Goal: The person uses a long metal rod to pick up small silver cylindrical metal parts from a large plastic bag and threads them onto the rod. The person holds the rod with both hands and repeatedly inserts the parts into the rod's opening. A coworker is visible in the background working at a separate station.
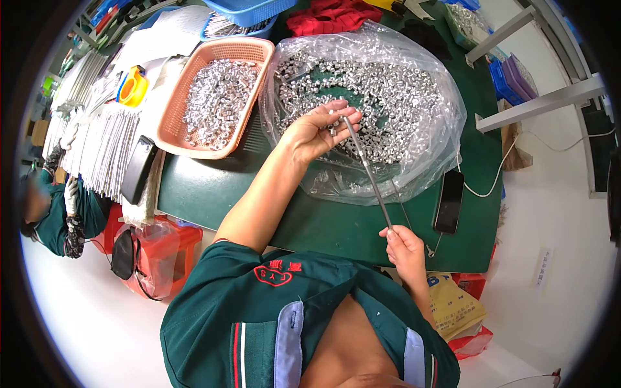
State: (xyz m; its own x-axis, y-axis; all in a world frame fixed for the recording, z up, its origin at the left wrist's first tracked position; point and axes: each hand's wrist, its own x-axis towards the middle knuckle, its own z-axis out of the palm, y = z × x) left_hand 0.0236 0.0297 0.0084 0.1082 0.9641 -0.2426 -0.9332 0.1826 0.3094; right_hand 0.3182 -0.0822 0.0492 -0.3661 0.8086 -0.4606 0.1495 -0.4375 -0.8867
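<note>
My left hand [317, 132] is palm up over the plastic bag, with several small silver metal sleeves [334, 130] in its curled fingers. A thin grey metal rod [367, 165] slants from those fingers down to my right hand [406, 253]. My right hand pinches the rod's near end between thumb and fingertips, close to the table's front edge. The rod's far end meets the left fingers; whether a sleeve is on its tip is too small to tell. Beneath lies a clear plastic bag [446, 107], spread open and full of loose silver sleeves [394, 90].
A pink basket [169, 119] of similar metal pieces stands left on the green table [200, 187]. A phone [449, 202] and white cable [482, 194] lie right. Bundled rods [107, 152], a black case [138, 169] and a yellow tape dispenser [134, 87] are far left, near another person [71, 207].
</note>
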